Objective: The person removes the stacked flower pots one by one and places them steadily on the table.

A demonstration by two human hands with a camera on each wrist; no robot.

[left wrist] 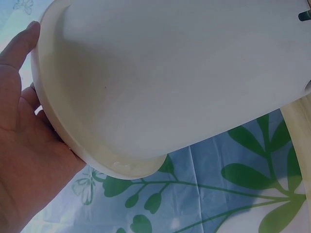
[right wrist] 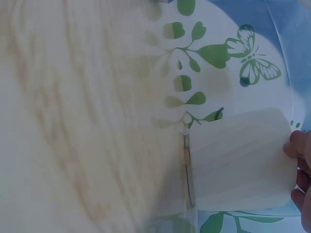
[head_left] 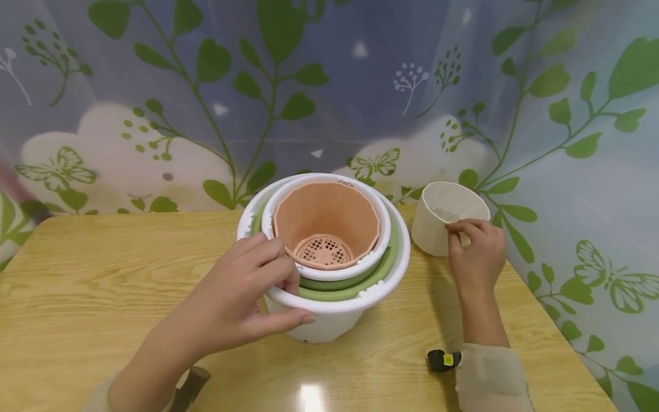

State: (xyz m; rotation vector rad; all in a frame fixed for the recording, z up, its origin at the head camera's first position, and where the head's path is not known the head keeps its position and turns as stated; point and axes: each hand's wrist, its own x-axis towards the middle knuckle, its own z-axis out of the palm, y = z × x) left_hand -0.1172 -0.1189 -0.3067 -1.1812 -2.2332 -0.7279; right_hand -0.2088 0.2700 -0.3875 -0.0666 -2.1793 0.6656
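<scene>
In the head view, a stack of nested plant pots stands mid-table. A large white pot (head_left: 319, 326) is outermost, a green pot rim (head_left: 329, 294) shows inside it, and an orange-brown pot (head_left: 326, 212) with a perforated bottom sits innermost. My left hand (head_left: 247, 292) grips the near left of the white rim, fingers over the edge and thumb outside. The left wrist view shows that white pot's smooth side (left wrist: 170, 82). To the right, my right hand (head_left: 479, 257) pinches the near rim of a small off-white pot (head_left: 429, 232), which stands upright near the back edge.
The wooden table (head_left: 128, 274) ends at a patterned curtain (head_left: 360, 86) behind and to the right. A small black wrist-camera piece (head_left: 441, 360) shows beside the right sleeve (head_left: 489, 377).
</scene>
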